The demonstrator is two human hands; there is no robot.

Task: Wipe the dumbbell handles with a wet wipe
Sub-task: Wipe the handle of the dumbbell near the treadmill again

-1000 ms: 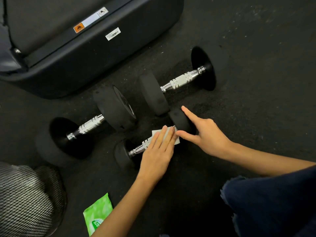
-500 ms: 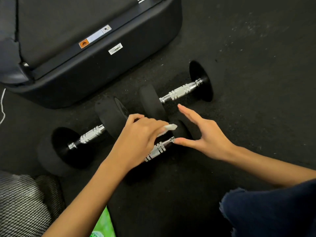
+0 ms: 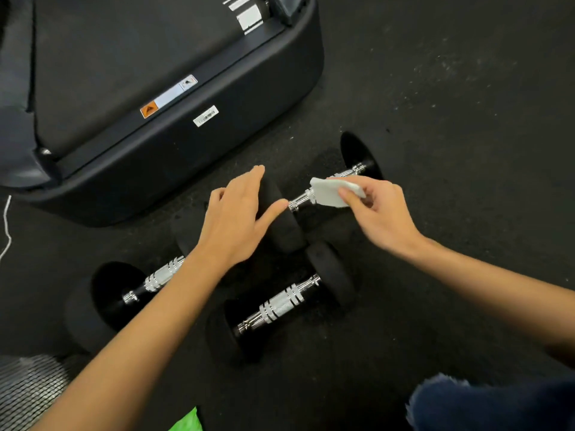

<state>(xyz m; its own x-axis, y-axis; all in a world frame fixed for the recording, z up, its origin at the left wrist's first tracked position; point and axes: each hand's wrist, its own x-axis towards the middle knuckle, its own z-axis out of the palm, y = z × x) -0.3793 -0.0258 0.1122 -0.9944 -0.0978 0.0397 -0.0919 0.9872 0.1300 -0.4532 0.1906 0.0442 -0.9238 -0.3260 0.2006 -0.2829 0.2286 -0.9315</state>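
Chrome handle (image 3: 329, 185), far dumbbell, one o'clock: my right hand (image 3: 378, 213) pinches the wet wipe (image 3: 331, 191) over it. My left hand (image 3: 236, 219), fingers straight, steadies its black head (image 3: 280, 222). Risk: bar rolls if my brace slips.

white wipe (image 3: 334, 191) on far dumbbell's (image 3: 326, 194) chrome handle, prob touching.

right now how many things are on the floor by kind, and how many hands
dumbbells: 3 (far, left, near)
wipe: 1, pinched in the right hand over the far dumbbell's handle
green pack: 1, only a corner shows
treadmill: 1
hands: 2, left hand open on the far dumbbell's weight
total: 8
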